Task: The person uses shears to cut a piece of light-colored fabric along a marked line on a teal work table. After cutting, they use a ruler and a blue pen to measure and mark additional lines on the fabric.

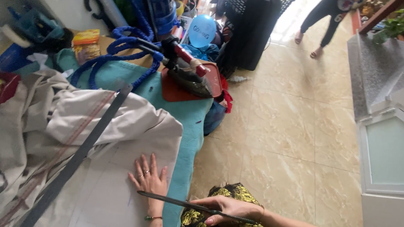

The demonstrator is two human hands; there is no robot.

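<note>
Left hand (148,179): fingers spread, flat on pale cloth (119,186) at table's near edge | Right hand (225,208): clamped round thin dark metal rod (176,201) lying across left wrist | Long grey ruler (82,152) lay diagonally over creased cream cloth | Iron (190,75) sat on red mat (176,92), teal cover (190,122) beneath.

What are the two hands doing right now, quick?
Left hand: open, lying flat with fingers spread on the pale fabric.
Right hand: closed around a long dark scissors-like tool.
</note>
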